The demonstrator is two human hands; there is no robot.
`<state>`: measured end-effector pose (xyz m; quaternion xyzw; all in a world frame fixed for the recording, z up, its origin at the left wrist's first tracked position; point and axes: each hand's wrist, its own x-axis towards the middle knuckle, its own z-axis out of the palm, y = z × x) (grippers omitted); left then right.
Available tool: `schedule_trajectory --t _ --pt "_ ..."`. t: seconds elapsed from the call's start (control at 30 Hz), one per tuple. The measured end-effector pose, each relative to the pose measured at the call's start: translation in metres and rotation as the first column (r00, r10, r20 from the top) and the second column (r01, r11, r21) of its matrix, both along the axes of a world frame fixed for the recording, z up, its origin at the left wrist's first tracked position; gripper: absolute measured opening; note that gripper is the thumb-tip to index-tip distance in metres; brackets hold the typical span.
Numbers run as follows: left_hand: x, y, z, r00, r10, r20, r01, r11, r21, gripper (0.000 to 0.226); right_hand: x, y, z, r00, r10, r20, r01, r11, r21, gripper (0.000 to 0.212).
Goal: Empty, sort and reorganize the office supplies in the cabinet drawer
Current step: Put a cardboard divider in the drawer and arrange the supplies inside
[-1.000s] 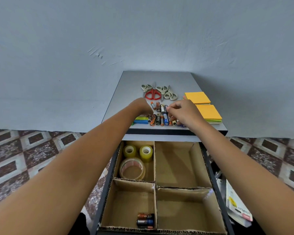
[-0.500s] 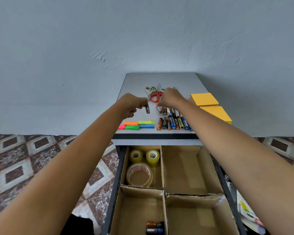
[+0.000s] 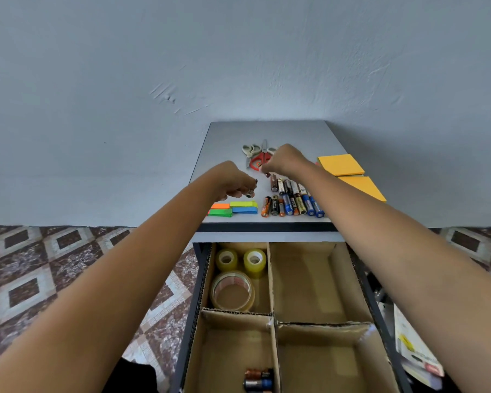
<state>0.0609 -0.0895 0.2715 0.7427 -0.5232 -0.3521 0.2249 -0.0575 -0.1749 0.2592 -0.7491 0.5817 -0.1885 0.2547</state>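
Now my left hand (image 3: 233,182) clutches small metal-capped batteries (image 3: 249,193) above the smooth cabinet top (image 3: 267,131). My right hand (image 3: 287,160) pinches another battery (image 3: 267,174) beside the glossy row (image 3: 292,198).

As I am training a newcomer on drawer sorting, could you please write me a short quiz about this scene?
1. True or false: the orange sticky pads lie on the cabinet top.
2. What lies in the near-left compartment of the drawer? A scissors; B batteries; C index tabs.
3. Fill in: the far-left compartment holds ___ tape rolls.

Key: 1 true; 2 B; 3 three.
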Motion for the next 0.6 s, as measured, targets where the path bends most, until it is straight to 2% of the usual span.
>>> schedule_trajectory --t 0.13,0.3,0.47,0.6 --pt "-0.021 -0.006 -0.005 0.980 -0.065 0.188 0.060 0.998 0.031 0.028 -0.022 0.009 0.010 0.983 -0.010 0.186 -0.002 0.998 0.067 0.025" --pt "-0.031 -0.011 -0.015 0.962 -0.118 0.248 0.097 0.991 0.095 0.028 -0.042 0.019 0.010 0.943 -0.025 0.332 -0.030 0.987 0.161 0.019" --pt "-0.038 -0.011 -0.012 0.944 -0.164 0.286 0.128 0.982 0.141 0.031 -0.052 0.024 0.009 0.933 -0.035 0.359 -0.024 0.987 0.159 0.014" --pt "-0.041 -0.014 -0.010 0.953 -0.162 0.255 0.123 0.979 0.161 0.028 -0.056 0.027 0.007 0.937 -0.047 0.347 -0.006 0.989 0.149 0.022"
